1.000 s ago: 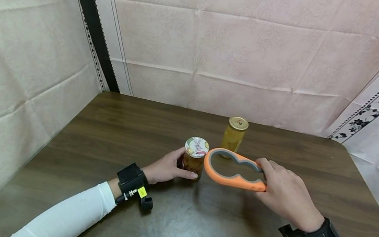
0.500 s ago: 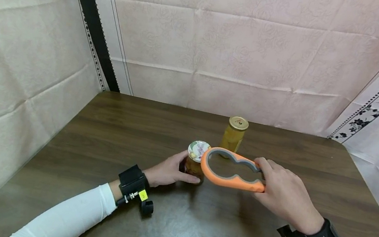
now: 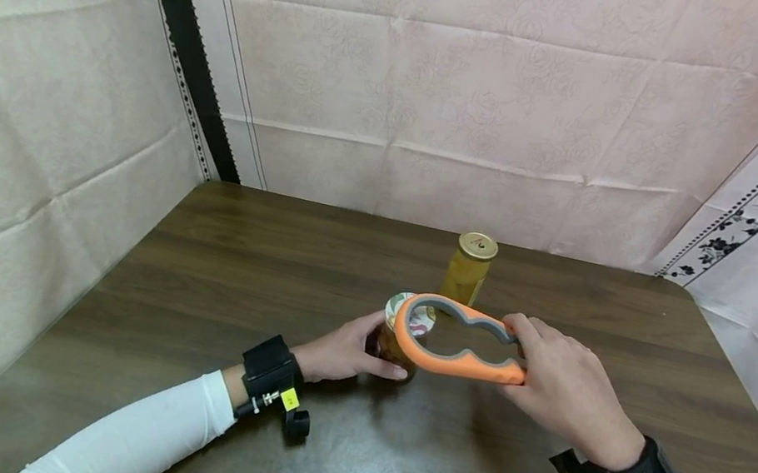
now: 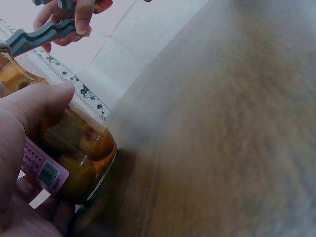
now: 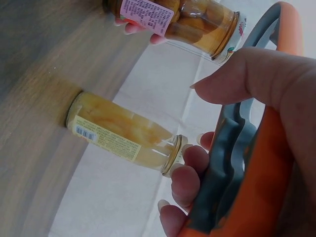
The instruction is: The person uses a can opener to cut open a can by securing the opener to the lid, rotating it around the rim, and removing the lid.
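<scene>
tall yellow jar (image 3: 469, 269) with gold lid, dark wooden table (image 3: 252, 265), pink floral cloth backdrop (image 3: 495, 96)

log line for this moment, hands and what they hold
left hand: grips jar upright on table | right hand: holds orange opener, ring over jar lid | second jar: behind, untouched

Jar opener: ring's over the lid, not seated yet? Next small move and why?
Probably lower the jar opener straight down so its large ring seats round the lid. The ring sits above the lid, roughly centred, the right hand grips the handle end, and the left hand holds the jar upright on the table.
</scene>
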Demonstrator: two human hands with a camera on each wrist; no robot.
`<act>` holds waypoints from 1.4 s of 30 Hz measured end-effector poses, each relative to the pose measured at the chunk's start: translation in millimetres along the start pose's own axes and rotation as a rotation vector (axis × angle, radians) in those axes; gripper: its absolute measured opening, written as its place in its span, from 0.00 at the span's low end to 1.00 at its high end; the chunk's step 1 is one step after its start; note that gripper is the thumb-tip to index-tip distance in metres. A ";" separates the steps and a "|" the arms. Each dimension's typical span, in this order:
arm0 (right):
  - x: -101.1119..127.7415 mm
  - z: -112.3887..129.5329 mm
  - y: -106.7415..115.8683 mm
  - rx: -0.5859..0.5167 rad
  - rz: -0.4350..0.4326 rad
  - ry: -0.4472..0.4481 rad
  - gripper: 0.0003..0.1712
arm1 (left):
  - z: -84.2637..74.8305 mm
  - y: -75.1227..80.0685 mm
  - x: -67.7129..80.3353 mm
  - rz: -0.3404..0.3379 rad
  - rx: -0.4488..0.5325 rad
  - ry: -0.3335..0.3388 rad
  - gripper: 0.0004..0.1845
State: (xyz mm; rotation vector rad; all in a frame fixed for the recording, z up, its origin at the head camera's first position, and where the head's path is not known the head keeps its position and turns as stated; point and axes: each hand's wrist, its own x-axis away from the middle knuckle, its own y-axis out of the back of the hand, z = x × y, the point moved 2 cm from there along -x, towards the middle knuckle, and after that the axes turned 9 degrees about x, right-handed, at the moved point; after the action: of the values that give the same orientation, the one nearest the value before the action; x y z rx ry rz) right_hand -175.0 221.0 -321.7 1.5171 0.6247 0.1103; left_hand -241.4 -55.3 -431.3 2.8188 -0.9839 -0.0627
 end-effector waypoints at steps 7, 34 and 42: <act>-1.2 3.9 0.8 -0.012 0.005 0.004 0.31 | -1.4 -3.5 1.1 0.005 -0.009 -0.006 0.38; -12.8 17.0 2.1 -0.005 -0.018 0.045 0.31 | -7.2 -24.0 1.0 0.094 0.051 -0.111 0.39; -16.4 25.1 0.0 0.011 -0.069 0.067 0.34 | -29.9 -36.4 -1.7 0.285 0.224 -0.294 0.51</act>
State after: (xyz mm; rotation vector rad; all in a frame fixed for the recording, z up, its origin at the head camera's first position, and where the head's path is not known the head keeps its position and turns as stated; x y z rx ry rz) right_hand -177.6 191.3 -318.3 1.5057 0.7313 0.1058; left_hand -217.7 -22.1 -407.6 2.8853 -1.5365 -0.3634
